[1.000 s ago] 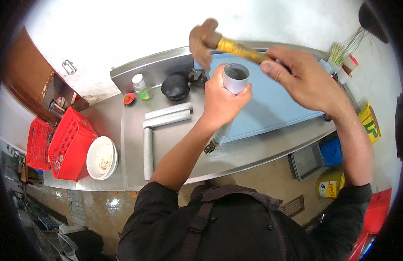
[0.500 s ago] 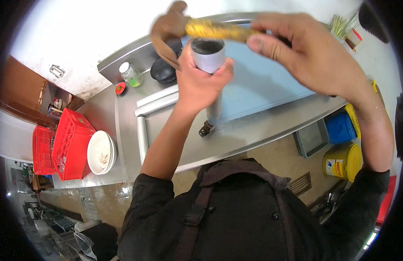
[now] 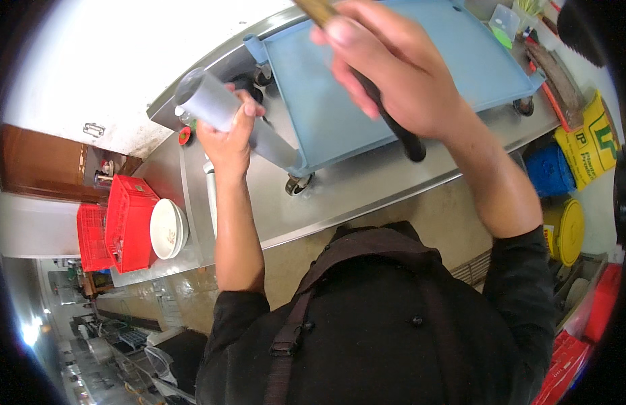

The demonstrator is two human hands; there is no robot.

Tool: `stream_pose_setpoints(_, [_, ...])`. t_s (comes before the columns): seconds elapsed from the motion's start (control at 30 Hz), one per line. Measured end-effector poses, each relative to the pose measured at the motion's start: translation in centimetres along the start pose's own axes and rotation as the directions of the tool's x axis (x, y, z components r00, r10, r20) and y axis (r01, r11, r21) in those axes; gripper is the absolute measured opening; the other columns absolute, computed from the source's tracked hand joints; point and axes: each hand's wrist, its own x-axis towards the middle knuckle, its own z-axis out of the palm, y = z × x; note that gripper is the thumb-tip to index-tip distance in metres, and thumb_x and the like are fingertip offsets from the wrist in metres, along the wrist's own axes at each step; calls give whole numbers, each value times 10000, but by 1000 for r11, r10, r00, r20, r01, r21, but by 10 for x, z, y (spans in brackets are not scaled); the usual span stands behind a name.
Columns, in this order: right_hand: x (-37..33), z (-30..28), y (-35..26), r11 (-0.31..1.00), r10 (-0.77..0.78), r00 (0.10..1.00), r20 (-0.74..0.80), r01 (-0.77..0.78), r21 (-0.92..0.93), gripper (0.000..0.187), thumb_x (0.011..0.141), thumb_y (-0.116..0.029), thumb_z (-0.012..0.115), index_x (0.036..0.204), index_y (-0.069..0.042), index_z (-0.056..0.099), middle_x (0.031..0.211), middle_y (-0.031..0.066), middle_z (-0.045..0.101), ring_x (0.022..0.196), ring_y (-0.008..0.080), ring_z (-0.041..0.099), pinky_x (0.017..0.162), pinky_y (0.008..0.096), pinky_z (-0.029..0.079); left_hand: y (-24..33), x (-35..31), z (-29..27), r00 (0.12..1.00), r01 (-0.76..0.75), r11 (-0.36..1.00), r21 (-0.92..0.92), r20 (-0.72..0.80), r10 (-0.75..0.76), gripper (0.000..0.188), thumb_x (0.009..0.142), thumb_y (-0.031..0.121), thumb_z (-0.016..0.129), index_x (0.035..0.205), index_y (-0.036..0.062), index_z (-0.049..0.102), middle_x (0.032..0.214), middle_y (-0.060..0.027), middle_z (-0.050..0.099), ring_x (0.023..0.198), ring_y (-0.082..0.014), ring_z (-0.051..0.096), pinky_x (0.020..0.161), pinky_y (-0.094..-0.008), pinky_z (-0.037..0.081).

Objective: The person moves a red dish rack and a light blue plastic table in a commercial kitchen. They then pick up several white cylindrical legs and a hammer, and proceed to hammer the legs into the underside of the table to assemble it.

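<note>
My left hand (image 3: 228, 142) is wrapped round a grey tube (image 3: 211, 101). The tube rises from the near left corner of a blue tray (image 3: 367, 67) with caster wheels and leans to the left in view. Its open upper end points up and left. Higher up and to the right, my right hand (image 3: 400, 74) grips a hammer (image 3: 409, 143) by its handle, whose yellow part runs out past the top edge. The hammer's head is out of view. One caster (image 3: 299, 183) sits below the tube's corner, on the steel table (image 3: 272, 216).
Another pale tube (image 3: 212, 199) lies on the table left of my forearm. Red crates (image 3: 134, 223) and stacked white bowls (image 3: 166, 231) stand at the left. A wooden piece (image 3: 556, 81), yellow bag (image 3: 589, 145), blue bucket (image 3: 550, 170) and yellow-lidded bucket (image 3: 570, 229) are at the right.
The hammer's head has gone from just above the tube's top to beyond the upper edge. The tube and my left hand appear farther left, and the view has shifted to show more tray.
</note>
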Motion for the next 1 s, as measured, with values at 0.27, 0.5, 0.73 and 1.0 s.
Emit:
stream_pose_setpoints(0.27, [-227,-70,102,758,585,803,113,-591,277,331,931,-329,806,1015,-48,650,808,-18,576,730,68,546,635,280,446,-56,-60,3,966,259,966,16,-18,-259,439,824,82,827,1179,65,569,997,-81,649,944,-252,668,957,-433,522])
stream_pose_setpoints(0.5, [-346,-39,151,562,807,587,66,-798,218,423,909,-362,810,1126,-18,691,927,75,669,902,175,621,845,366,515,-55,-53,-5,940,335,939,-78,99,-327,486,783,63,842,1174,109,555,1020,-79,607,1026,-280,608,1014,-464,488])
stream_pose_setpoints(0.73, [-353,-34,176,570,783,614,-100,-773,-278,496,935,-406,742,1261,-37,681,1026,205,744,965,390,730,847,479,572,-58,-56,-1,955,295,955,-19,23,-295,419,837,92,814,1177,79,569,1004,-78,632,982,-248,642,983,-424,501])
stream_pose_setpoints(1.0, [-287,-49,194,435,779,627,2,-538,-721,410,973,-349,674,1315,-132,614,1025,225,740,990,444,712,838,577,556,-97,-118,2,927,374,846,380,-162,-338,508,890,244,837,1292,38,603,1263,-102,655,1174,-212,622,978,-385,503])
